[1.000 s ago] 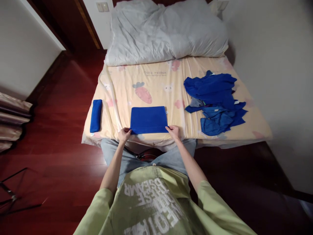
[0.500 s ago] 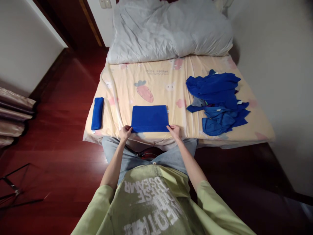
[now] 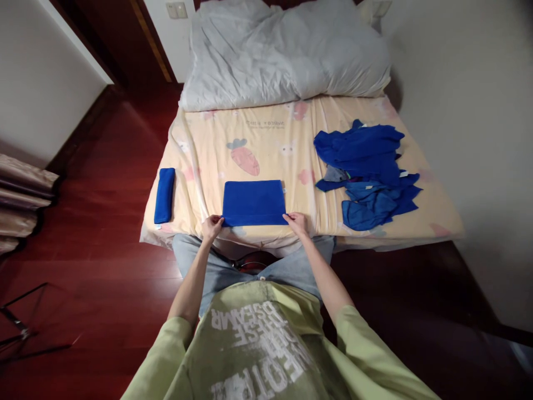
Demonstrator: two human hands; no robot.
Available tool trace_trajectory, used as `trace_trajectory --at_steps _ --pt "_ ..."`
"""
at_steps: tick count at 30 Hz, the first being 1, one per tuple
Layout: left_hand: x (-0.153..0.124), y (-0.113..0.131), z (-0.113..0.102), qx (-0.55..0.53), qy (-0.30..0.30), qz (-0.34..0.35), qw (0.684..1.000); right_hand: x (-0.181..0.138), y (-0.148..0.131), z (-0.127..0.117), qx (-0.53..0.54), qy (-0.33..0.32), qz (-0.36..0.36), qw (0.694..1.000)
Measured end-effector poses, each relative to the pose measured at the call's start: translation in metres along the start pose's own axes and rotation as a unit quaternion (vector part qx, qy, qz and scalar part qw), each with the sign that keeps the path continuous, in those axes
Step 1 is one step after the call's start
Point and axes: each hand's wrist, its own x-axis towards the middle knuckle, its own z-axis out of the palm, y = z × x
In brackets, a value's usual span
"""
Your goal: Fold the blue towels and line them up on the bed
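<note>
A blue towel (image 3: 254, 199) lies flat on the bed in front of me, with a narrow strip turned over along its near edge. My left hand (image 3: 212, 226) pinches the near left corner of that strip. At the near right corner, my right hand (image 3: 296, 223) pinches it in the same way. To the left rests a blue towel folded into a narrow bundle (image 3: 165, 195), with a small white tag at its lower end. A loose heap of crumpled blue cloths (image 3: 362, 153) sits on the right, with a bit of grey cloth (image 3: 334, 174) showing among them.
The bed (image 3: 266, 150) has a yellow sheet printed with carrots. A bunched white quilt (image 3: 287, 55) covers its far end. On the floor at left stand thin black stand legs (image 3: 25, 333), below a curtain (image 3: 23, 200). A wall (image 3: 470, 111) runs along the right.
Both hands keep their pinch on the near corners, and the towel looks the same. The whole view has shifted slightly.
</note>
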Motion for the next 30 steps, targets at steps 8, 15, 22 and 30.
trace_trajectory --at_steps 8,15,22,30 --pt "0.004 0.001 0.001 0.003 0.0 0.017 1.0 -0.005 -0.013 -0.001 -0.024 0.029 -0.025 0.999" --pt "-0.005 -0.003 0.008 0.064 0.055 0.128 0.988 -0.033 -0.039 -0.003 -0.177 0.056 -0.175 0.967" --pt "-0.008 -0.022 -0.002 0.123 -0.109 0.409 0.898 -0.038 -0.035 -0.028 -0.264 -0.144 -0.426 0.853" --pt "0.001 -0.013 -0.001 0.165 -0.113 0.371 0.907 -0.026 -0.04 -0.027 -0.272 -0.154 -0.409 0.857"
